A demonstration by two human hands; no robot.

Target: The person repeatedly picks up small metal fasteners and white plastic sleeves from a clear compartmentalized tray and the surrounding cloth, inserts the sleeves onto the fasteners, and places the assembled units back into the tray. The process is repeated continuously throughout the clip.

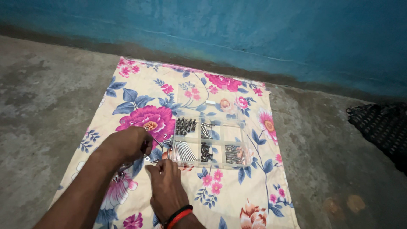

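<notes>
head | long screws (183, 150) lie lengthwise away from person | both hands' finger state unclear

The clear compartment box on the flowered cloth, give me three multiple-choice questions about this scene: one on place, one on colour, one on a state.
1. Where does the clear compartment box sit?
A. On the flowered cloth
B. On the bare concrete floor
C. On the dark mat

2. What colour is the wall?
A. White
B. Blue
C. Red

3. How is the box?
A. Empty
B. Tipped on its side
C. Lying flat, holding metal screws

Answers:
1 A, flower print shows all around the box.
2 B, the painted surface behind the cloth is blue.
3 C, several compartments show piles of small metal fasteners, with the left hand and right hand beside it.
</notes>
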